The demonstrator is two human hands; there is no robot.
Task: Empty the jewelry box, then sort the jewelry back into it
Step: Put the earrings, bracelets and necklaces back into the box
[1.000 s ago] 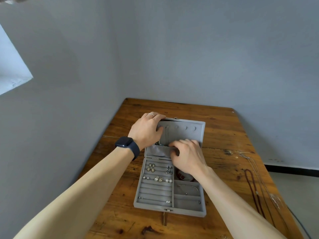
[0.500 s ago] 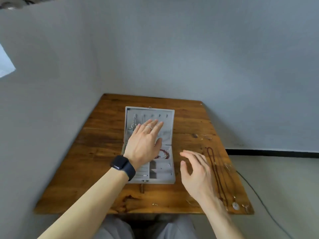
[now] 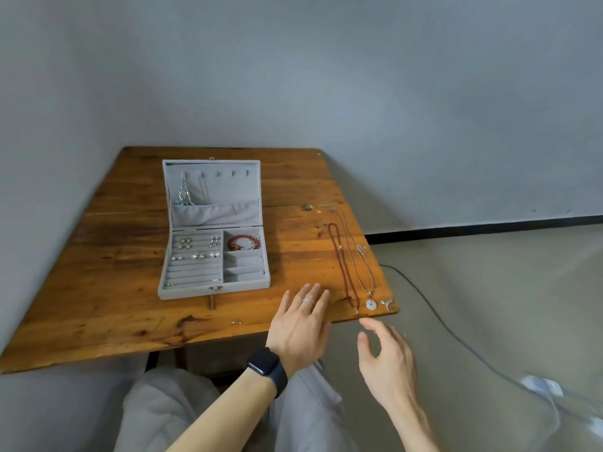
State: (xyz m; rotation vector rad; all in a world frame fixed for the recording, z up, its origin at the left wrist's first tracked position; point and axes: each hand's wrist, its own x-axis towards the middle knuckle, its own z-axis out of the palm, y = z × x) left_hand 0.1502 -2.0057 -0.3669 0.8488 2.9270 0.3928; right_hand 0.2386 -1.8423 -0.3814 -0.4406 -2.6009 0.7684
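A grey velvet jewelry box (image 3: pixel 182 293) lies open on the wooden table (image 3: pixel 98 288). Its lid holds a silver necklace (image 3: pixel 184 192) on a hook. Earrings (image 3: pixel 195 251) sit in the ring rows, and a red bead bracelet (image 3: pixel 243 242) lies in the top right compartment. Along the table's right edge lie a dark red bead necklace (image 3: pixel 341 262) and a thin cord necklace with a round white pendant (image 3: pixel 371 304). My left hand (image 3: pixel 300 324), fingers straight, is over the front edge just left of these necklaces. My right hand (image 3: pixel 388 360) hovers open past the table's front right corner, holding nothing.
A small pair of studs (image 3: pixel 235 322) lies near the front edge. A silver charm (image 3: pixel 387 303) rests at the front right corner. A dark cable (image 3: pixel 440 318) runs over the floor to a white plug (image 3: pixel 541 384). Walls close the table's left and back.
Both hands have left the box and moved right and toward me, to the table's front right corner. The view has pulled back and swung right.
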